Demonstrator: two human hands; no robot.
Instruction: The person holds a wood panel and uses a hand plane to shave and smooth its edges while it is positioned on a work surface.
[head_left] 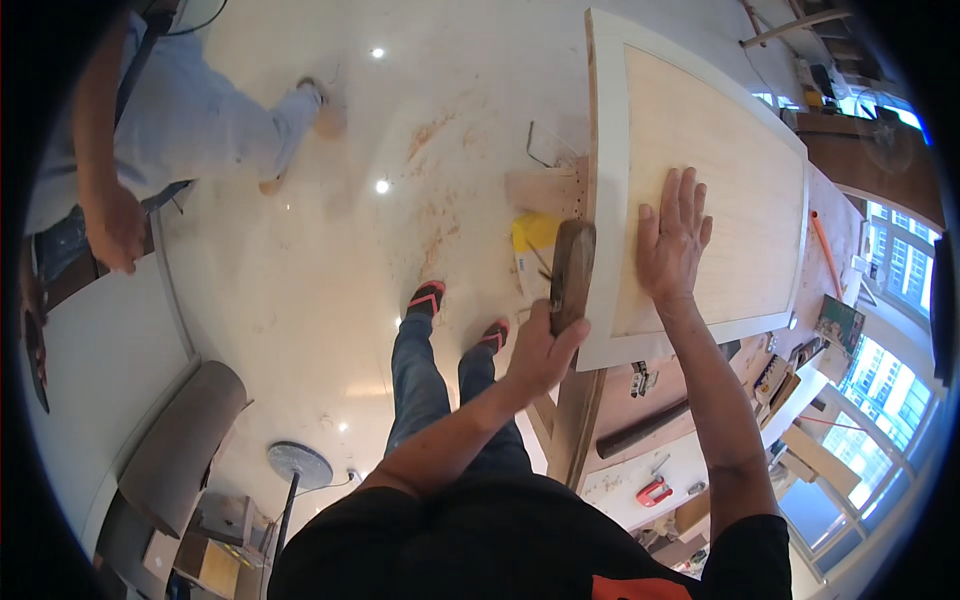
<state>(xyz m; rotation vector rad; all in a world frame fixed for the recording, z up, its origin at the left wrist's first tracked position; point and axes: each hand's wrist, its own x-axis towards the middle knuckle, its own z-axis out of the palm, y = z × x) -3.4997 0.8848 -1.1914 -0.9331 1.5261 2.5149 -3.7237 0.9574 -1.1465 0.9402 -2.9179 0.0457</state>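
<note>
A panel door (pixel 740 200) with a pale frame and a light wood centre lies on a workbench, its long edge facing the floor side. My left hand (pixel 545 350) is closed round the near end of a dark wooden hand plane (pixel 573 270). The plane sits at that long edge, near the door's close corner; its sole is hidden, so I cannot tell how fully it touches. Flat on the pale centre of the door rests my right hand (pixel 675 240), fingers stretched toward the far end, holding nothing.
Below the door, the bench carries a dark bar (pixel 643 428) and a red tool (pixel 654 491). An orange tube (pixel 822 242) lies beyond the door. A yellow and white bag (pixel 533 240) is beside the bench. Shavings (pixel 432 135) litter the floor. Another person (pixel 190 120) stands at the upper left.
</note>
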